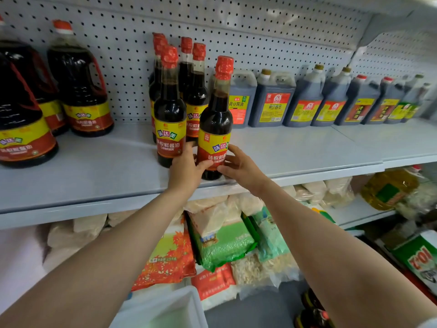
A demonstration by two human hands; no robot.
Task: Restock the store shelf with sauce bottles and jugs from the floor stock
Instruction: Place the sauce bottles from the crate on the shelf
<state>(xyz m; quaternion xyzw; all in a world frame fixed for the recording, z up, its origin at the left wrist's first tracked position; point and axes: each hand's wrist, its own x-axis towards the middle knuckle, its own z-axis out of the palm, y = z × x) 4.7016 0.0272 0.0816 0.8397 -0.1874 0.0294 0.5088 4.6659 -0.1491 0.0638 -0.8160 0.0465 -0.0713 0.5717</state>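
Note:
A dark sauce bottle (216, 119) with a red cap and yellow-red label stands slightly tilted near the front edge of the grey shelf (99, 176). My left hand (185, 168) wraps its lower left side, and my right hand (238, 165) presses its lower right side. Just left of it stands a matching bottle (169, 107), with several more bottles (195, 91) grouped behind. Large red-capped jugs (80, 86) of the same sauce stand at the shelf's left end.
A row of dark square jugs (274, 100) lines the back of the shelf to the right. Bagged grains (222, 242) fill the shelf below. Bottle tops (312, 311) and a white bin (163, 308) sit on the floor.

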